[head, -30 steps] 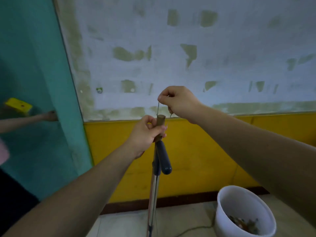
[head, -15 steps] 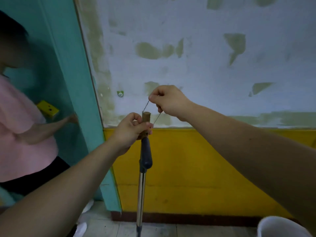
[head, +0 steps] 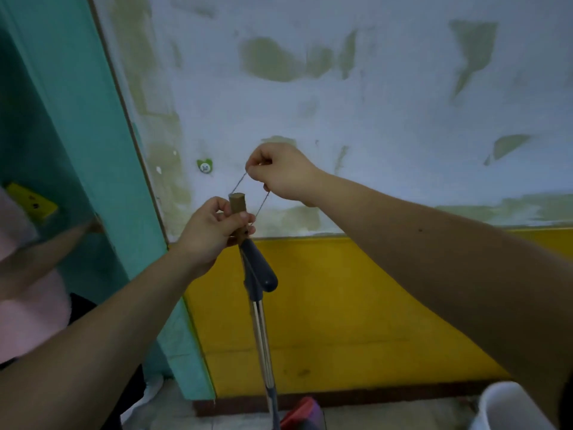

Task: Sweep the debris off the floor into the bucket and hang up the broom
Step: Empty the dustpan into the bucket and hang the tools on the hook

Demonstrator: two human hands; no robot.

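The patchy wall (head: 387, 97) fills most of what I can see, pale above and yellow below, with a teal door frame (head: 93, 156) running down its left side. Another person (head: 28, 321) in pink stands at the far left, taking no part in this. The white bucket (head: 488, 405) sits on the floor at the lower right, against the wall; from this angle I cannot see what is in it.

The broom (head: 259, 324) stands upright in front of the yellow band, and its lower end drops out of sight near a red thing (head: 302, 409) on the floor. A blue grip (head: 263, 271) sits just under its wooden top, though I can't quite tell whether that grip belongs to the broom or to a second tool held along with it.

The left hand (head: 214, 231) is wrapped around the wooden top, thumb across the front. The right hand (head: 279, 175) is above it, fingertips pinching the string (head: 239, 182) and drawing the loop up and open. The small green hook (head: 204, 166) is on the wall to the left of that hand, near it but not touching the loop.

I'd judge the sweeping finished and the last step under way. What is left is to carry the loop across, drop it over the hook and let go.
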